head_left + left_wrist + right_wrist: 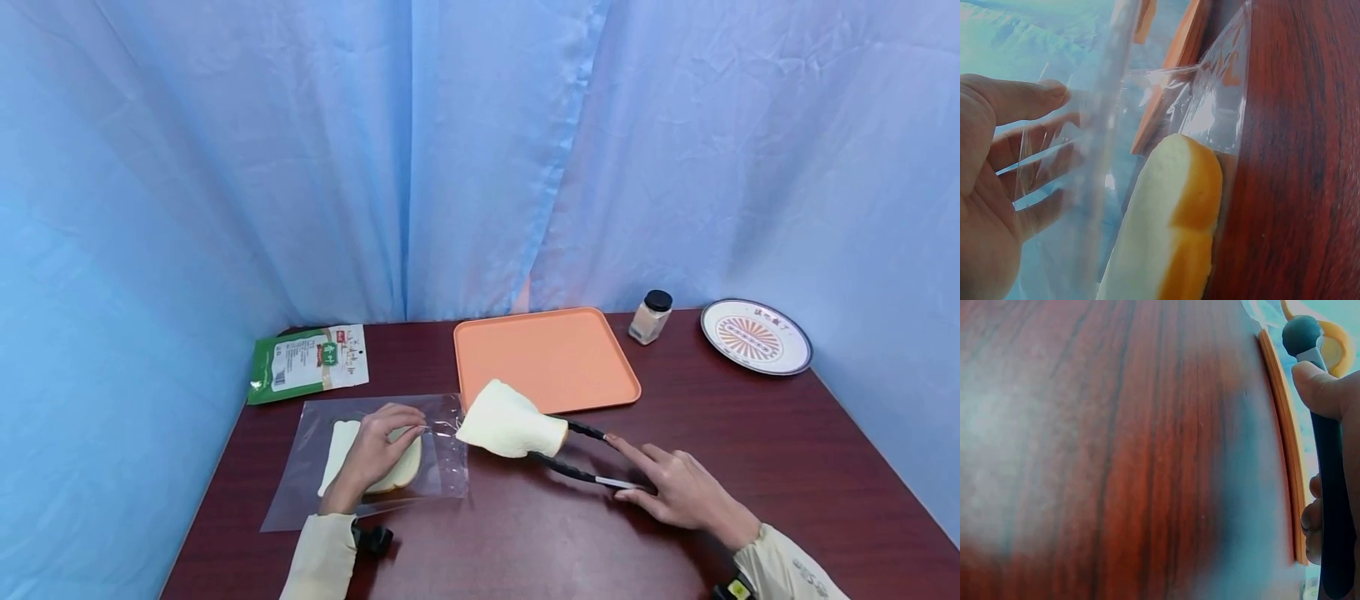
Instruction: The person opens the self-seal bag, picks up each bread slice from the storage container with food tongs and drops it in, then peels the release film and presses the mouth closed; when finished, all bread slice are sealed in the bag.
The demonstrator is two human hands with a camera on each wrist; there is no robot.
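My left hand (pixel 378 450) pinches the edge of a clear plastic bag (pixel 292 492) that lies on the table. Inside the bag is bread (pixel 405 467), partly covered by this hand; its brown crust shows in the left wrist view, where film hangs between thumb and fingers. Black-handled tongs (pixel 573 472) are in my right hand (pixel 678 492), thumb on one arm and fingers on the other. A white bread slice (pixel 510 423), bent around the squeeze, is held at the tongs' far end. It hovers just right of the bag's end, by the tray's near left corner.
An orange tray (pixel 547 358) lies behind the slice. At the back left is a green and white packet (pixel 307 362). A black-lidded jar (pixel 650 318) and a patterned plate (pixel 757 337) stand at the back right. Blue curtains (pixel 480 150) enclose the dark wooden table (pixel 525 542).
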